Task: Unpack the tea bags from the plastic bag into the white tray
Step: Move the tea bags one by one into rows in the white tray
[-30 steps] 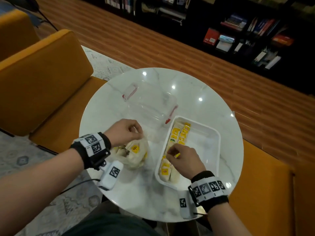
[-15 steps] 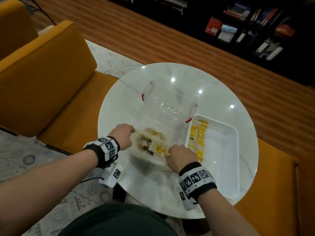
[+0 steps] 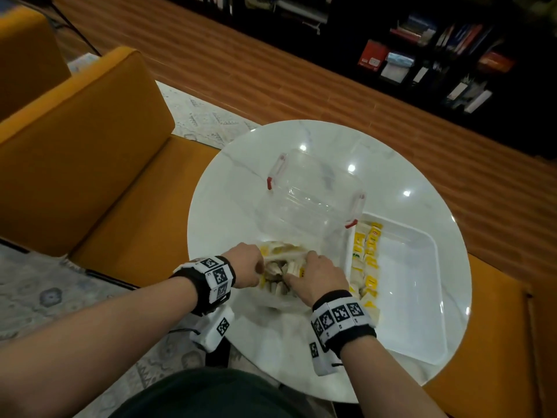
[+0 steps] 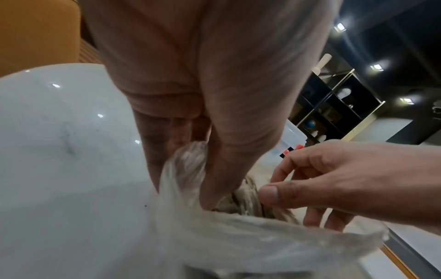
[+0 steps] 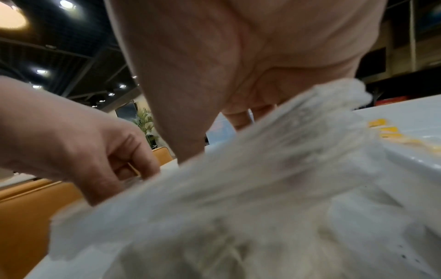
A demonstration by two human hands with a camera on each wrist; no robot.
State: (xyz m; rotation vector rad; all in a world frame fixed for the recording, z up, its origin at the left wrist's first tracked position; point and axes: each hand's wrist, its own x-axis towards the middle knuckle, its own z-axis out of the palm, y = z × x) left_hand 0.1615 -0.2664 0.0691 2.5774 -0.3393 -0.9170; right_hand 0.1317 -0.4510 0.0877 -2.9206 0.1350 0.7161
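At centre frame both hands crowd the mouth of the plastic bag (image 3: 280,268). The clear lidded box (image 3: 313,197) stands just above it, and the white tray (image 3: 422,297) blocks the right. Bare table (image 3: 229,188) lies open at upper left and along the lower edge.

Left hand (image 4: 214,117): fills the upper frame, thumb and fingers pinching the rim of the plastic bag (image 4: 238,241). Bag: clear, crumpled, mouth open, pale tea bags (image 4: 245,200) inside. Right hand (image 4: 358,181): at the right, fingers curled at the opening. White surface (image 4: 66,151): at the left.
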